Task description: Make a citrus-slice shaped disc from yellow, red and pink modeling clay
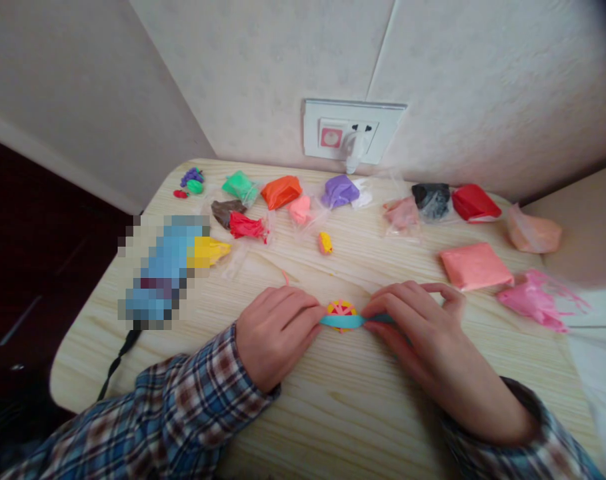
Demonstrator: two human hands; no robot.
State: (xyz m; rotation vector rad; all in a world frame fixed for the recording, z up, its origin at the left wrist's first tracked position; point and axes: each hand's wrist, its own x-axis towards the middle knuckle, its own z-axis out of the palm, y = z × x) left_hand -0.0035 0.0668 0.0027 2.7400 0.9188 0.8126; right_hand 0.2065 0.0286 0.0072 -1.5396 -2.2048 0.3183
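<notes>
A light-blue strip of modelling clay (343,322) stretches level between my two hands. My left hand (280,333) pinches its left end between thumb and fingers. At the other end, my right hand (415,327) is closed on the strip, part of which shows under the fingers. Behind the strip, partly covered by it, is a small round yellow and red clay piece (341,308) with pink lines across it. I cannot tell whether strip and piece touch. A thin pink clay strand (285,277) lies just beyond my left hand.
Bags of coloured clay lie along the back, among them orange (281,192), purple (341,191) and red (477,203). A small yellow and pink piece (325,243) lies mid-table. Small clay fruits (193,179) sit back left. A blurred-out blue object (165,267) with a black strap lies left.
</notes>
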